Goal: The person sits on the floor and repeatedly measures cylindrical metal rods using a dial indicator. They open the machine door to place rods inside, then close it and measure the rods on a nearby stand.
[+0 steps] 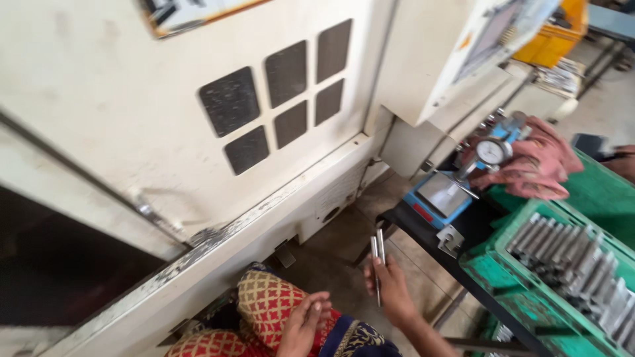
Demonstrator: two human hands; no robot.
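Head view: nearest, the left hand (305, 324) rests with loose, empty fingers on the red patterned cloth (268, 305), while the right hand (390, 287) has its fingers pinched around two thin metal rods (378, 254), upright and side by side. Beyond them, at the near edge of the dark surface (423, 228), a dial gauge (491, 152) on a blue stand faces the hand, and a green crate (503, 264) of like rods sits at its right edge.

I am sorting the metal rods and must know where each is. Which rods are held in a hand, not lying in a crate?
The two thin rods in the right hand, held upright side by side. The other rods lie packed in the green crate.
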